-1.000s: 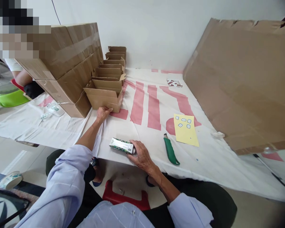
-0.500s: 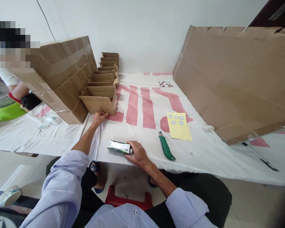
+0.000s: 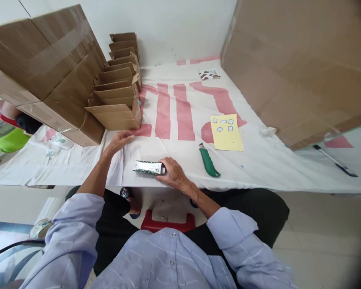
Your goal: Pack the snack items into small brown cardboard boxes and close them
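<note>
My right hand (image 3: 174, 172) grips the right end of a small carton (image 3: 147, 167), fingers on its far side and thumb on the near side. The carton lies flat near the table's front edge, with a white top and green patterned edges. My left hand (image 3: 120, 141) is open, its fingers stretched to the right just in front of the nearest open cardboard box (image 3: 116, 117). Whether the fingertips touch that box I cannot tell. Behind it stands a row of several similar open boxes (image 3: 122, 62).
A green box cutter (image 3: 209, 161) and a yellow sheet with stickers (image 3: 227, 138) lie right of my right hand. Large taped cartons (image 3: 63, 72) stand at left, a big cardboard panel (image 3: 301, 72) at right. A black-and-white stick (image 3: 333, 160) lies by the panel.
The view has tilted down, so the table sits higher in the frame. My left hand has drawn slightly away from the nearest box's lower edge. My right hand stays on the small carton.
</note>
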### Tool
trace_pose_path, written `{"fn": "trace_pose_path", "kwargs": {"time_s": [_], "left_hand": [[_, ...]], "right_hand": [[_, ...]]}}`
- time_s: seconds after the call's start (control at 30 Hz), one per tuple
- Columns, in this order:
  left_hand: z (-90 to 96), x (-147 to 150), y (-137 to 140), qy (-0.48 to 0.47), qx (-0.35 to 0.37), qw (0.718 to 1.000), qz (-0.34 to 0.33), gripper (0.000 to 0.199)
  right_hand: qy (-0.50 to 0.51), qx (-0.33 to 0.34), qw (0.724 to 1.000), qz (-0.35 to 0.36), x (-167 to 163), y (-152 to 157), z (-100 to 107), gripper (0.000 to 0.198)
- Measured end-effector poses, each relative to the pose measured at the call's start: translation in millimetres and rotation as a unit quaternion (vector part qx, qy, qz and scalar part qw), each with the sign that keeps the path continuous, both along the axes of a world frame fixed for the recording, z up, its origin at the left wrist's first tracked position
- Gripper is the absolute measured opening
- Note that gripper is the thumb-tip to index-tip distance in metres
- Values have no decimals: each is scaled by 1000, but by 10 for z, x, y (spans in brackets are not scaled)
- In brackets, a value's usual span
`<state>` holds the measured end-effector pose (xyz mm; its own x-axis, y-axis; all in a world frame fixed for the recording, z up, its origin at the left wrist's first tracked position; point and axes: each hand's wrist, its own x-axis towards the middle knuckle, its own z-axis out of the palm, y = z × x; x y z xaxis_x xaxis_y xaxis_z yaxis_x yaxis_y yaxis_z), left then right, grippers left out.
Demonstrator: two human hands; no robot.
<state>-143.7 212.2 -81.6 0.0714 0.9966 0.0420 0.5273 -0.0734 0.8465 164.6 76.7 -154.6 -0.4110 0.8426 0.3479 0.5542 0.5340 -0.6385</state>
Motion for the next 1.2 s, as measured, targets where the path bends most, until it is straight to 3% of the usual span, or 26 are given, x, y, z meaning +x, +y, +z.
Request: {"fn": "trace_pose_path", "kwargs": {"time_s": [0.13,0.2,0.3,0.4,0.53,0.73,0.93,1.07,1.2], "left_hand": [[119,179,-568,42,-81,979,-180,67],[120,295,-844,104,-82,960,-246,75],[71,449,-1137,208,-2,946,-249,64],[28,516,-1237,239,38,940,-239,52],[-6,364,-1069,217,52,949,-225,46],[-17,-96,-349,268,81,957,-76,51],[11,-233,263,306,99,947,20,52],[-88,-227,397,314,109,939,93,54],[-163,-167,300,314,114,933,137,55]], "right_hand": [[10,-4,1000,-6,-2,-7,18,45],[29,0,1000,-2,6,-12,26,47],[62,10,998,2,23,-25,32,51],[80,11,997,5,43,-37,25,53],[99,4,995,-2,67,-34,10,52],[90,9,996,0,103,-29,30,40],[92,30,995,11,156,28,-17,31],[98,42,994,23,180,96,-80,29],[90,34,995,16,151,94,-71,28]]}}
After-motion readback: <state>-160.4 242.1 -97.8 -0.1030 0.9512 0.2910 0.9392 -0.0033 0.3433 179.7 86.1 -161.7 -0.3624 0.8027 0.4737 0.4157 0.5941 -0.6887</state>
